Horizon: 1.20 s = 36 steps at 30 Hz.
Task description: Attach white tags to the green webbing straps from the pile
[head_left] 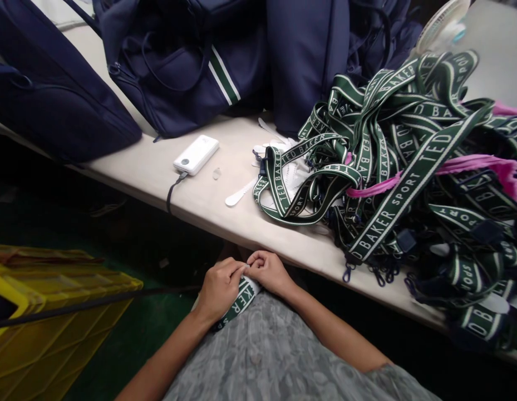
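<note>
In the head view, a dark green woven strap with white edges and white lettering point(241, 301) lies on the person's lap, over a grey patterned garment point(258, 345), just below the front edge of a beige-topped bench point(237, 167). It looks light, soft and flexible, flat across its width and hardly fragile; it should bend and twist easily, and its woven face probably gives fair grip. The flat band near its upper end seems the best place to take hold, with thumb and finger across both edges.

The left hand point(220, 285) is curled, its fingers drawn in narrow on the strap's upper end. The right hand point(270, 272) meets it there, thumb and forefinger pinched close together at the same end. A small pale piece shows between the 2 hands' fingertips; it is too small to identify.

On the bench, to the right, lies a tangled heap of matching green-and-white lettered straps point(425, 172), with a bright pink cloth strip point(479, 162) among them.
</note>
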{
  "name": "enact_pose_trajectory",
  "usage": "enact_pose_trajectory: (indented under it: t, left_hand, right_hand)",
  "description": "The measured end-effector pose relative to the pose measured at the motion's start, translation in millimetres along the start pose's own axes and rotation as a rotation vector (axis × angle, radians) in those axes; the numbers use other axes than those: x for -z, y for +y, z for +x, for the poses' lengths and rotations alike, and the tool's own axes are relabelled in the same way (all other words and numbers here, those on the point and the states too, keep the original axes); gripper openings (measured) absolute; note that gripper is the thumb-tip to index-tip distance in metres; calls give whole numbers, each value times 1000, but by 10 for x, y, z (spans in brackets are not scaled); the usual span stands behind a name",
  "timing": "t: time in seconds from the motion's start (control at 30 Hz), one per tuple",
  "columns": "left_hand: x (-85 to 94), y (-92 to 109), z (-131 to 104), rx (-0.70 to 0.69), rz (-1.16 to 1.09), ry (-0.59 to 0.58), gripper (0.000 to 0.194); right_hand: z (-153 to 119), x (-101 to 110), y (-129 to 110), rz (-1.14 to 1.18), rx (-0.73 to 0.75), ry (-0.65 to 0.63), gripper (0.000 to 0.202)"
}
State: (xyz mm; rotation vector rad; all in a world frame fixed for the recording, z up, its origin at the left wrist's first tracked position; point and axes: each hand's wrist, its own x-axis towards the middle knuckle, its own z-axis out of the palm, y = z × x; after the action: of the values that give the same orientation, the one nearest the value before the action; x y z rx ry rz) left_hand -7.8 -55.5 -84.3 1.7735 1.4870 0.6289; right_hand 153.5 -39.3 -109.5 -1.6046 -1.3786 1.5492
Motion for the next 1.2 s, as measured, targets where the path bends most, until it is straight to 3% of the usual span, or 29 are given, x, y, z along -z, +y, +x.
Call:
enact_pose_trajectory:
  t: [0.17,0.37,0.6,0.7,0.9,1.03,1.2]
  left_hand:
    - [-8,10,-42,-60,62,24,25]
    - [86,57,-43,-50,-135,-60,23]
    - [53,-37,-53,159,-328,-38,28]
    - [16,-58,-11,173,-372,-70,27]
    - [46,4,5,31,-207,-107,14]
    - [126,46,-50,-141,-105,-161,19]
    - [156,64,-28,-16,-113,-164,29]
  right_hand:
    - [-16,-13,12,-24,11,19,4]
    - [-149,6,-21,-46,84,98,3]
    - [-263,57,-78,-96,204,118,14]
    - [-257,64,-76,-115,217,128,14]
    - [-233,57,-58,-62,193,90,5]
    - [-250,66,-37,-44,208,66,4]
    - [-279,92,-9,-42,246,76,5]
